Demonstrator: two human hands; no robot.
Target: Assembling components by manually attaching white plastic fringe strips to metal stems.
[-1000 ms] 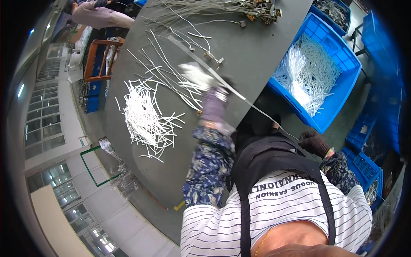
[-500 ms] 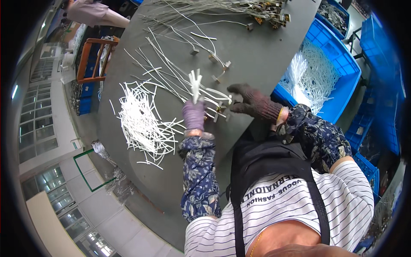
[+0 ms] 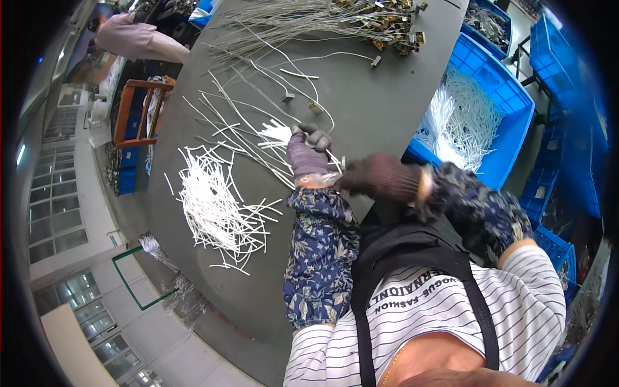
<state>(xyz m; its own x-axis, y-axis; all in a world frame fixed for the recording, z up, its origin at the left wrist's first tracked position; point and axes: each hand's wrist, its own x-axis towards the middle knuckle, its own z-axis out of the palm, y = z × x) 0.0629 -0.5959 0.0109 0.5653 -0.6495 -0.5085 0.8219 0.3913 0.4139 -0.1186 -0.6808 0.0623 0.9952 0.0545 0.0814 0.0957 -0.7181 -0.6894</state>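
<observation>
My left hand (image 3: 308, 153), in a purple-grey glove, is closed around a small bunch of short white tubes (image 3: 274, 133) whose ends stick out to the left. Thin wires run beneath it across the table. Close to my left wrist is my right hand (image 3: 383, 178) in a dark brown glove, blurred by motion. Its fingers look drawn together; what they hold is hidden. A small metal piece (image 3: 343, 163) shows at those fingertips. Farther off lie a grey metal clip (image 3: 287, 98) and a brass-coloured one (image 3: 314, 108), both near loose wires.
A heap of cut white tubes (image 3: 216, 200) lies left on the grey table (image 3: 380, 97). Wires with metal ends (image 3: 393, 26) are piled at the far edge. A blue crate (image 3: 516, 116) with white tubing stands right. Another person (image 3: 129, 35) is at the far left.
My right hand has moved left to my left wrist, and its spread fingers have come together. My left hand has turned, so the tubes point left rather than away.
</observation>
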